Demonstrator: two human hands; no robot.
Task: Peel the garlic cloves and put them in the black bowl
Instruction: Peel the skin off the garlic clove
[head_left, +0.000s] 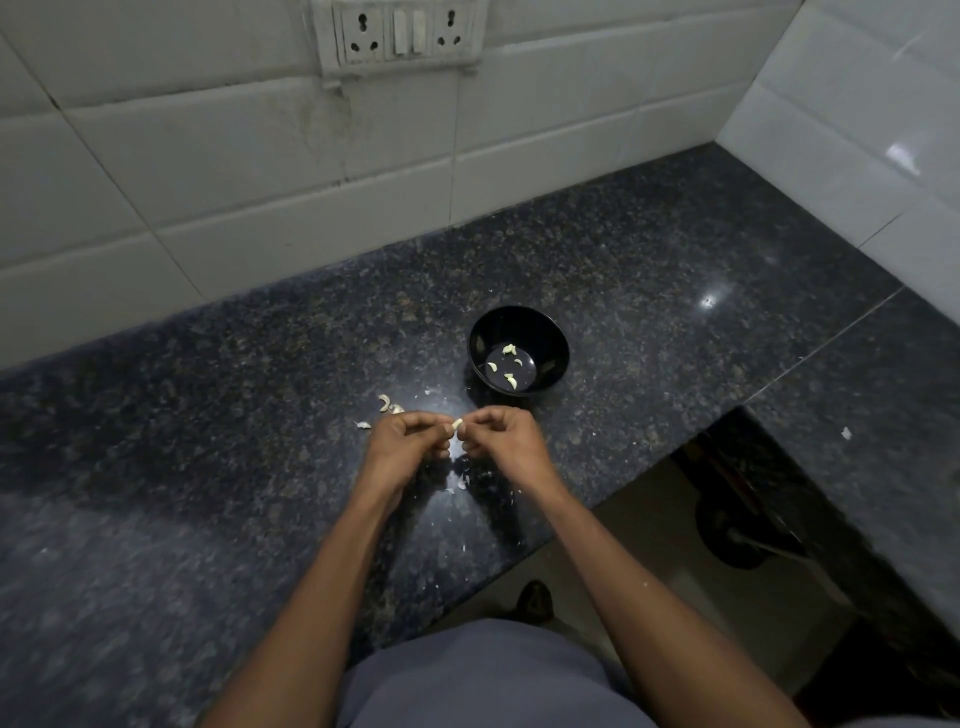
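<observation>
While both hands (457, 441) pinch clove (457, 424), bowl (519, 349) near.

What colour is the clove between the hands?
Pale yellowish-white, seen in the head view: the clove is pinched between left hand and right hand.

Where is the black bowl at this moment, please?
In the head view the black bowl stands on the dark granite counter, right of centre, just beyond the right hand, with a few peeled garlic cloves inside.

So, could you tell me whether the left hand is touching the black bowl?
Apart: the head view shows bare countertop between the left hand and the black bowl.
</observation>
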